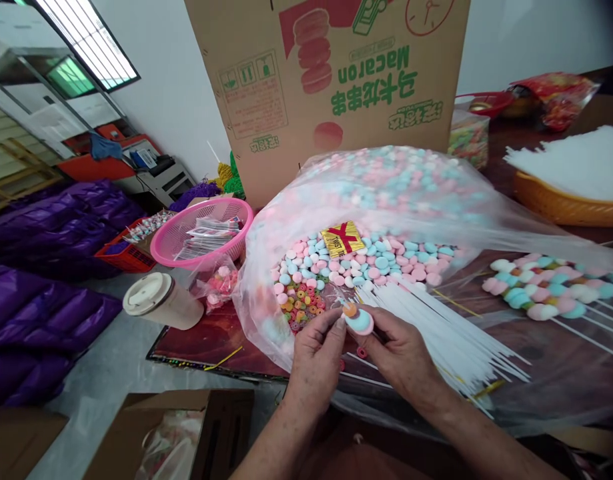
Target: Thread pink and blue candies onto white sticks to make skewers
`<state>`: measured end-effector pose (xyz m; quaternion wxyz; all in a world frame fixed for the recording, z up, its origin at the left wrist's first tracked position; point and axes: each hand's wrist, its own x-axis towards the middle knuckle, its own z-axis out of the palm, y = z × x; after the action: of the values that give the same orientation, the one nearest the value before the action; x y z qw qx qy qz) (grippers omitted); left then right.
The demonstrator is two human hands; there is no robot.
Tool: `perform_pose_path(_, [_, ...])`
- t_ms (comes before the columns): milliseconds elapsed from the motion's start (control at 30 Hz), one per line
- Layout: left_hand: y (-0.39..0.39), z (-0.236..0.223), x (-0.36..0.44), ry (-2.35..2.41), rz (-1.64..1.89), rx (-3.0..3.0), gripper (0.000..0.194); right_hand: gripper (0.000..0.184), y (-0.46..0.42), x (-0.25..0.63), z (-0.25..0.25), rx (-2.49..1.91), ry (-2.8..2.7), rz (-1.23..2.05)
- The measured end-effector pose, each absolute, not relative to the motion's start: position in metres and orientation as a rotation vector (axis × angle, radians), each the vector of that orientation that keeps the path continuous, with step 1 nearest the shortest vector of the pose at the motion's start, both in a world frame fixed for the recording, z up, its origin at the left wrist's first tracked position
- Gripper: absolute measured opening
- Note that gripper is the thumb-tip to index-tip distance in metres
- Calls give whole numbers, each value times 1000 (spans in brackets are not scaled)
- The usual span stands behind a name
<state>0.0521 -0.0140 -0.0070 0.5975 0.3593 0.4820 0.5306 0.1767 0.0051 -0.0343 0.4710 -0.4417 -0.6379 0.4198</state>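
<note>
My left hand [317, 353] and my right hand [400, 353] meet over the near edge of the table. Between their fingertips sits a small stack of candies on a stick [358, 319]: an orange ring, then a blue and a pink round piece. My left fingers pinch at the orange ring end. My right hand grips the stack from the right. Just beyond lies a pile of white sticks [436, 327] and a big clear bag of pink, blue and white candies [371, 260], with coloured ring candies [302, 303] at its left.
Finished candy skewers [546, 290] lie at the right. A pink basket [206, 230], a lidded cup [159, 301], a large Macaron carton [331, 80], an orange basket [561, 200] and open cardboard boxes [171, 433] stand around. Purple bags [41, 280] fill the floor at left.
</note>
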Motion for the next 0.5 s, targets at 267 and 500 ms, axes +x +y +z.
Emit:
perform_pose_path(267, [-12, -10, 50, 1095, 1230, 745, 30, 36, 1, 179, -20, -1019, -1499, 1402])
perform_pose_path(500, [-15, -11, 43, 1142, 1156, 758, 33, 34, 0, 185, -23, -1011, -1678, 1197])
